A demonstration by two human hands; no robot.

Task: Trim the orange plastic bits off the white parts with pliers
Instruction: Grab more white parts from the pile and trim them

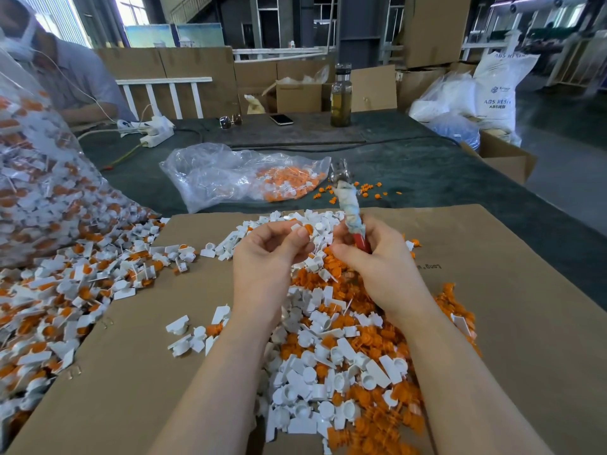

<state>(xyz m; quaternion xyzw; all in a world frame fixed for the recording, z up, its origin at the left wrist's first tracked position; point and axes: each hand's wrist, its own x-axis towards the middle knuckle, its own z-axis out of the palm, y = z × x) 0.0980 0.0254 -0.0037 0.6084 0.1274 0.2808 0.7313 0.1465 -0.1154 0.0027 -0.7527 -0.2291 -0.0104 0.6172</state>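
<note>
From the head view, the left hand point(272, 247) pinches one white part point(299, 227) between thumb and fingertips, its orange bit point(308, 229) showing just beside the thumb. The grip here is narrow, closed on that single piece. The right hand point(371, 254) curls round the pliers point(351, 208) low on the cloth-wrapped handles, a red handle end showing in the palm; the metal head points up and away, well apart from the held part. Whether the jaws stand parted I cannot tell.

Below both hands a heap of mixed pieces point(345, 339) covers the cardboard sheet point(509, 307) on the desk point(427, 165). Uncut parts spill from a big bag point(42, 178) at the left, and a smaller bag point(236, 175) lies beyond.

To do this step well, I judge the left hand should turn the part so the orange bit faces clear of the fingertips, then the right hand should tip the pliers head down to it. The jaws should bite flush against the white, with the thumb kept back from them. The offcut should fall on the cardboard, not into the uncut pile.
</note>
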